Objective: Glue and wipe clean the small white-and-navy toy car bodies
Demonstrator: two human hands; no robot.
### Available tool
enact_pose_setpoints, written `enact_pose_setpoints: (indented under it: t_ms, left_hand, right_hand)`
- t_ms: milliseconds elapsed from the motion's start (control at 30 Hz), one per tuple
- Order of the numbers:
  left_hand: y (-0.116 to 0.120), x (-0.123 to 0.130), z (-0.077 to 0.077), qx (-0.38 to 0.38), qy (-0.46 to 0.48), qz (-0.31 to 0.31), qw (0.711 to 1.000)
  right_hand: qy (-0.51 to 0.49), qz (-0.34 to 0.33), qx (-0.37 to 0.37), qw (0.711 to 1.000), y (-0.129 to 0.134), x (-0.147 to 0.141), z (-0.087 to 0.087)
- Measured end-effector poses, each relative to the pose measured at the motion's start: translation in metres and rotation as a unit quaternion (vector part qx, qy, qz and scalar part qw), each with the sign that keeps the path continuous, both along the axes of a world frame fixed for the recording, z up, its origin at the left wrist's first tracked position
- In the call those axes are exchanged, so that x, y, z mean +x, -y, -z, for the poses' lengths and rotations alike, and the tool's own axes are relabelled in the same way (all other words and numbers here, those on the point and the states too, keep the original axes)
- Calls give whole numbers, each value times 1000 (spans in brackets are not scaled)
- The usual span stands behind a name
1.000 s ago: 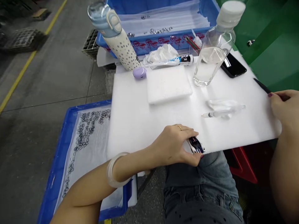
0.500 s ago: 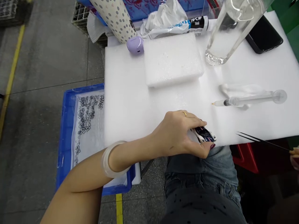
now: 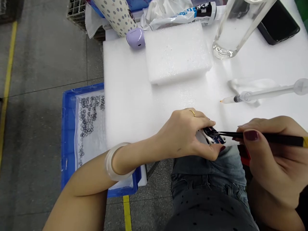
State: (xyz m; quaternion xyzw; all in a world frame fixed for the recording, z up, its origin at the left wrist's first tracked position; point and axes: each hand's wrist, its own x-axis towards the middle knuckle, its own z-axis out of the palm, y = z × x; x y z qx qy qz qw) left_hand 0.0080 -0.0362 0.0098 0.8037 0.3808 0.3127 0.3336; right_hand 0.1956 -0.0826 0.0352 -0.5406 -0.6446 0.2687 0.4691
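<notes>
Near the front edge of the white foam sheet (image 3: 127, 106), my left hand (image 3: 187, 134) holds a small toy car (image 3: 214, 137), dark blue and white, between thumb and fingers. My right hand (image 3: 276, 154) is closed around black tweezers (image 3: 271, 138), just right of the car. The tweezers' thin tips reach the top of the car; whether they grip anything there is too small to tell. A clear syringe (image 3: 267, 93) with an orange tip lies on the sheet beyond my right hand.
Behind the hands are a white foam block (image 3: 176, 53), a lilac case (image 3: 135, 38), a glue tube (image 3: 187, 16), a clear glass (image 3: 231, 32), a phone (image 3: 279, 22) and a dotted cup (image 3: 116, 16). A blue tray (image 3: 66, 128) with small black pieces is at lower left.
My right hand has come in from the right edge, bringing the tweezers' tips to the car. My left hand still holds the car. The view has shifted slightly.
</notes>
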Motion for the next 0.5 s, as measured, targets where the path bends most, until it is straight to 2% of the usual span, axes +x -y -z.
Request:
enact_pose_setpoints:
  t_ms: [100,367,433,500]
  left_hand:
    - [0,1,-1,2,-2,1,1000]
    - [0,2,-4,-7,-7,-3,1000]
    - [0,1,-3,-7,-14,0,1000]
    - [0,0,-3,-3,-19,4,1000]
  right_hand:
    - [6,-43,4,999,-6,-4,-1]
    - [13,-26,8,1000,-2,-5,5]
    - [-20,2,34,999,-1,-8,6]
    - [-100,37,34,994,-2,-11,6]
